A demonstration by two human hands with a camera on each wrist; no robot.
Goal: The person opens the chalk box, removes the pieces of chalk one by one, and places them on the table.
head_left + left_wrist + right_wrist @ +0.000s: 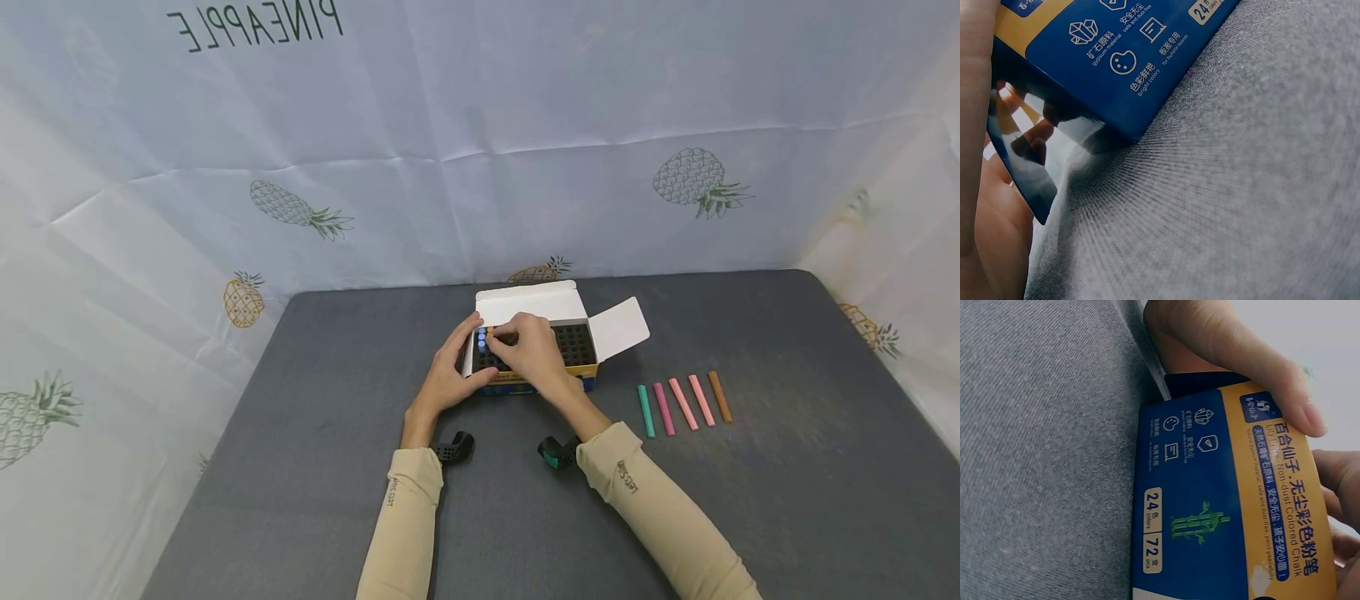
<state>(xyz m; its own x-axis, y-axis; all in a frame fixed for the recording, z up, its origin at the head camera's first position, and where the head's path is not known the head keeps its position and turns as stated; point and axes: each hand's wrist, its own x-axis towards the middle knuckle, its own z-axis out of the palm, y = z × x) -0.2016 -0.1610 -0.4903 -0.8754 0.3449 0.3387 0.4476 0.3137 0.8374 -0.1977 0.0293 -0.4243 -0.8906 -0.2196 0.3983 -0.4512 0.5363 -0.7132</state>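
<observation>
A blue-and-yellow chalk box (588,382) stands with its white lid raised, showing a dark tray of holes (573,343). Blue chalk sticks (482,337) stand in the tray's left end, beside an orange chalk stick (491,331). My left hand (442,379) holds the box's left end, its thumb (1229,337) over the top front edge in the right wrist view. My right hand (536,354) reaches over the tray, thumb and fingertips pinching at the orange stick. The box's printed front (1116,81) fills the upper left wrist view.
To the right of the box several loose chalk sticks lie in a row: teal (646,411), magenta (663,408), pink (683,404) and brown (720,397). A white side flap (619,328) sticks out rightward. A pineapple-print curtain (450,125) hangs behind the grey table (315,500).
</observation>
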